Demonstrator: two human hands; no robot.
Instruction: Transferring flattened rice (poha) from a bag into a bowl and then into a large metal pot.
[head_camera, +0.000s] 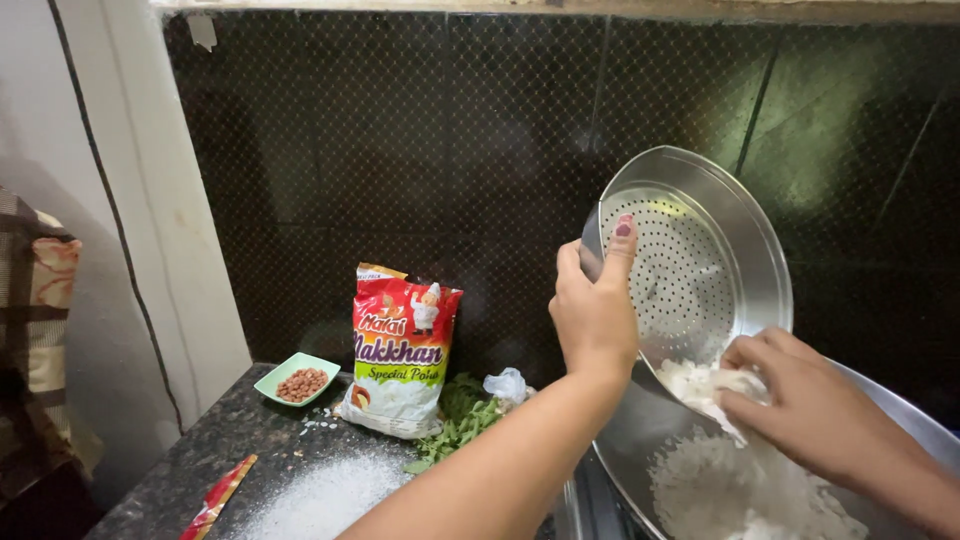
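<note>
On a speckled dark stone counter (250, 440) against black tiled wall (400, 150), the left hand (595, 310) grips a tilted steel colander (700, 250) at two o'clock, while the right hand (800, 400), half-curled, scoops white flakes (740, 490).

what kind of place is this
Most likely a home kitchen. The left hand tilts a perforated steel strainer while the right hand pushes white flakes into a steel bowl. A dark stone counter holds a food packet and a small green dish of peanuts.
</note>
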